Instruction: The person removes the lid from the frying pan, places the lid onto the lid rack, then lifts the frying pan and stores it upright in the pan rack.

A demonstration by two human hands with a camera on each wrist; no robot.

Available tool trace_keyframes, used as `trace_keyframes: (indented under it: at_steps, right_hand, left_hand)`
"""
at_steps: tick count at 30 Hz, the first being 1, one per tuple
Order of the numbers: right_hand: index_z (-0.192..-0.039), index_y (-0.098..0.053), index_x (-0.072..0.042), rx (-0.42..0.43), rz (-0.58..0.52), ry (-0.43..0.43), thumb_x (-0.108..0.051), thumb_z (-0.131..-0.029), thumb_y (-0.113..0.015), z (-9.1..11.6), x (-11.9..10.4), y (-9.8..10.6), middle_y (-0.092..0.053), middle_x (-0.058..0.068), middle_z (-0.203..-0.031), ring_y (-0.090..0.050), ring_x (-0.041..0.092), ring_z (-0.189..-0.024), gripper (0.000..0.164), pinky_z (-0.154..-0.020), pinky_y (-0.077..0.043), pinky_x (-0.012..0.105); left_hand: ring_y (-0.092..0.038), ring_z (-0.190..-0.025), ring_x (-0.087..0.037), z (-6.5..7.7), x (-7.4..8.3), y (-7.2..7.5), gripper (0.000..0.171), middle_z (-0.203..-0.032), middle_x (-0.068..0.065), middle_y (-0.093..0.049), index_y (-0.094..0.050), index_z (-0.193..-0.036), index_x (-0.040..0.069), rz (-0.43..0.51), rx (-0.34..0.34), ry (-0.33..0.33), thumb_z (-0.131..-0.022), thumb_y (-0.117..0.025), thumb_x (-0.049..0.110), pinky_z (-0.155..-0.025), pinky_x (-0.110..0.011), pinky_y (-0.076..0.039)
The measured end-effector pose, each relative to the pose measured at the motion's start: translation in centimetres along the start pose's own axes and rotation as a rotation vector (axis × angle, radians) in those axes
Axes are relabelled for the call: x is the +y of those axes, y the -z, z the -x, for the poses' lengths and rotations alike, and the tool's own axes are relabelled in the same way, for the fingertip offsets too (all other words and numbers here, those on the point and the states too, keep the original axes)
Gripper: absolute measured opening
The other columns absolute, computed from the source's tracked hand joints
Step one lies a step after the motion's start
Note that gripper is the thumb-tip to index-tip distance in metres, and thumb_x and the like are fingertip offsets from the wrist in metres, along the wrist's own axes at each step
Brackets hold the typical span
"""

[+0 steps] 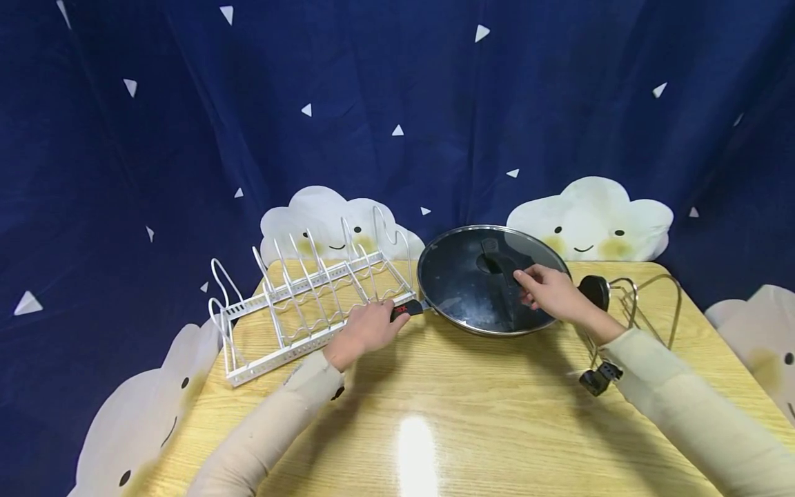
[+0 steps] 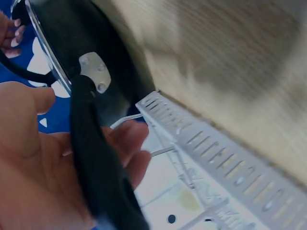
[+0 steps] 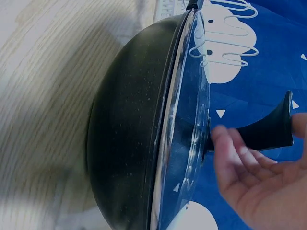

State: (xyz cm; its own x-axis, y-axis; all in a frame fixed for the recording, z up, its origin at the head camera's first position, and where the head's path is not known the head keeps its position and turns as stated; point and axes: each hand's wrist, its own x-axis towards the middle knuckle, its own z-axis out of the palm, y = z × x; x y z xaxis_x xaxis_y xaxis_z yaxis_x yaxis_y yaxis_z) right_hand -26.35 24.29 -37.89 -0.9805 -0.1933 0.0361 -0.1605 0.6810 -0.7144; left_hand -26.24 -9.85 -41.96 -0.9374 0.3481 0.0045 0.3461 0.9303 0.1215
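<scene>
Loosely gripping the black pan handle [image 2: 93,139] with the left hand [image 1: 366,328]; holding the right hand [image 1: 553,293] half-open by the lid knob [image 3: 269,127], cannot tell whether touching. Farther, on the counter [image 1: 472,393], between white rack [image 1: 304,345] and wire stand [image 1: 634,301]: the lidded pan [image 3: 129,120]. Behind, dark blue curtain [image 1: 397,62].

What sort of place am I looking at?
Probably a staged tabletop set rather than a working kitchen: blue curtain and cloud decorations behind the wooden table bearing the lidded pan.
</scene>
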Motion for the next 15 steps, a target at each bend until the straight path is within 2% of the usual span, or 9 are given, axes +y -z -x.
trace_keyframes:
  at_steps: [6,10,15]
  right_hand:
    - [-0.119,-0.046,0.012,-0.06,-0.207,-0.032,-0.04,-0.101,-0.04,-0.3,0.1,-0.1,-0.063,0.02,-0.092,-0.067,0.026,-0.081,0.055,-0.067,-0.055,0.034]
    - [-0.12,-0.041,0.015,-0.117,-0.371,-0.085,-0.037,-0.102,-0.039,-0.6,-0.2,-0.1,-0.063,0.019,-0.091,-0.067,0.02,-0.078,0.054,-0.069,-0.055,0.033]
    - [-0.132,-0.028,0.016,-0.2,-0.54,-0.136,-0.039,-0.103,-0.035,-1.0,-0.1,0.0,-0.065,0.016,-0.093,-0.067,0.016,-0.078,0.063,-0.072,-0.054,0.03]
  left_hand:
    - [-0.053,-0.062,-0.02,-0.2,-1.0,-0.7,0.037,-0.068,-0.002,-0.053,-0.05,-0.079,0.016,0.107,0.008,-0.026,-0.098,-0.041,0.046,-0.058,-0.038,-0.042]
    - [-0.049,-0.058,-0.02,-0.3,-1.6,-0.8,0.039,-0.065,-0.001,-0.05,-0.051,-0.076,0.016,0.155,-0.032,-0.023,-0.099,-0.04,0.046,-0.055,-0.035,-0.04]
    - [-0.046,-0.056,-0.019,-0.4,-2.1,-0.5,0.044,-0.064,-0.002,-0.047,-0.051,-0.075,0.015,0.198,-0.099,-0.006,-0.098,-0.039,0.05,-0.053,-0.032,-0.036]
